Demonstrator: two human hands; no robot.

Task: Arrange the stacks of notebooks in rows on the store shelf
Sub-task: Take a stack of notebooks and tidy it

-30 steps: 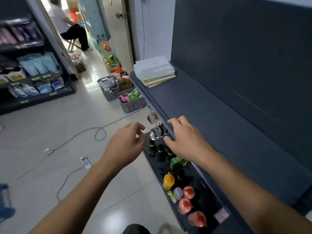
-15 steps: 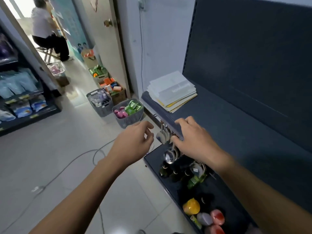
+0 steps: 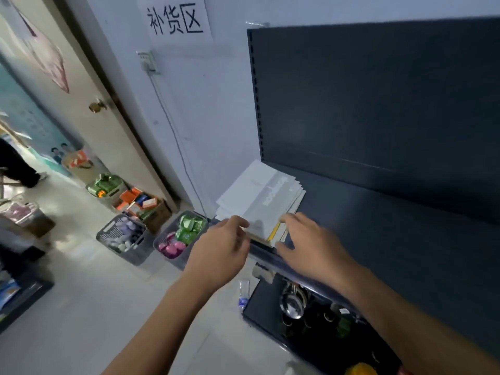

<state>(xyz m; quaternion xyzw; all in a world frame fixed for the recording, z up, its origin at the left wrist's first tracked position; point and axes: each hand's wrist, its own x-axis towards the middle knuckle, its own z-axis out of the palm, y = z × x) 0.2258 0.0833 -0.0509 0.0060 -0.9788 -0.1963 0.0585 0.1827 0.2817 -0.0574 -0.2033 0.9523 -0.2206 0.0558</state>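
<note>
You are at the pick-up step. The stack of notebooks [image 3: 259, 196] lies at the centre of the frame, on the left end of the dark shelf [image 3: 378, 239], beside the white wall and close to the shelf's front lip. Its sheets are slightly fanned, not squared.

Your left grip [image 3: 224, 239] meets the stack's near left corner with bent fingers. Blur hides whether it pinches the covers or only touches them, so I cannot tell. Your right grip [image 3: 311, 239] is spread, with a fingertip on the near right corner and the thumb down by the front lip, nothing clamped.

The shelf stretches on toward the right of the frame, and I judge the rows belong there. Your next move calls for getting thumbs under and fingers over the near edge and squaring the fanned sheets. Then lift off a manageable part and carry it rightward. Loose covers will likely slide if you hold only one corner.
</note>
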